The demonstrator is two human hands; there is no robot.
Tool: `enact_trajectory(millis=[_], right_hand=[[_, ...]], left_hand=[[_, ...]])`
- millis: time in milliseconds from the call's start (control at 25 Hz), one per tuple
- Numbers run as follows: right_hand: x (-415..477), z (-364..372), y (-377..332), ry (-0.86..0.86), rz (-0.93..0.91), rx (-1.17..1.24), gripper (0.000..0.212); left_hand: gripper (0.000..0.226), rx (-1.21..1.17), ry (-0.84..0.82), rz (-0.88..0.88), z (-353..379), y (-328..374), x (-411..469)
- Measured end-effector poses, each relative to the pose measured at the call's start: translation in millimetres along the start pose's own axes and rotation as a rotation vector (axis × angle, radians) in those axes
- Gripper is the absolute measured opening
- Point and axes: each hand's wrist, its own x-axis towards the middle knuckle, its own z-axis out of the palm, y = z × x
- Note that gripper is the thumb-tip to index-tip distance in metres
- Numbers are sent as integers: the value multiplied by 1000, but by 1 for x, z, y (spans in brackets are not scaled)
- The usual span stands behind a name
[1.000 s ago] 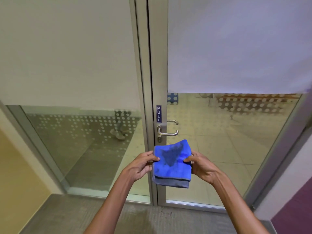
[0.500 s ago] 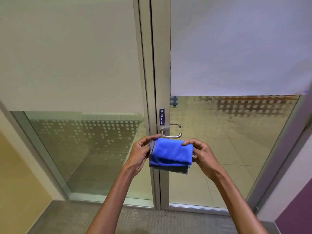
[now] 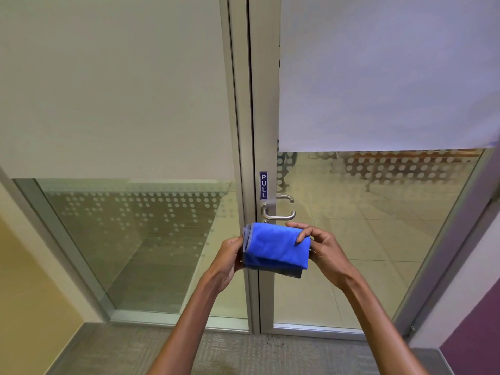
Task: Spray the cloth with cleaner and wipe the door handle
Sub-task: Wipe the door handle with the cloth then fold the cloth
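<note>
A folded blue cloth (image 3: 274,246) is held between both hands in front of the door, just below the handle. My left hand (image 3: 229,259) grips its left edge. My right hand (image 3: 322,249) grips its right side, with fingers curled over the top fold. The silver lever door handle (image 3: 280,215) sticks out to the right from the metal door frame, a short way above the cloth and not touched by it. No spray bottle is in view.
A blue PULL sign (image 3: 263,185) sits on the frame (image 3: 266,104) above the handle. Glass panels with frosted upper halves stand left and right. Grey carpet (image 3: 243,353) lies below; a yellow wall (image 3: 29,293) is at left, a purple one (image 3: 476,334) at right.
The cloth has been folded over, so the dark wet patch seen a second ago is hidden. Both hands have risen with it toward the handle.
</note>
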Motion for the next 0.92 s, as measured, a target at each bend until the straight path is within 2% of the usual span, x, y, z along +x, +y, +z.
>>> enact_trajectory(millis=[160,280,360,480,560,640,720,840,920], right_hand=[[3,6,8,97,76,90,35],[3,13,15,132,157,115,36],[3,18,19,146,177,58,28],[2,24,25,223,196,52,38],[-1,27,28,274,208,21,28],[-5,32,31,311,210,-6,24],[-10,41,32,351,199,-22,30],[-17,53,35,351,197,-217,46],[-22,60,37,354,200,-255,50]], left_hand=[[44,-220,-80,-169,-5,0,-4],[61,-218,-153,-268,-7,0,-5],[55,-182,-149,-264,-9,-2,-5],[49,-194,-164,-257,-15,-2,-7],[33,-246,-199,-278,-19,-4,-8],[30,-229,-203,-270,-22,-6,-10],[37,-159,-155,-238,-25,-10,-10],[36,-183,-91,-213,-31,-16,-13],[37,-162,-54,-191,-37,-18,-20]])
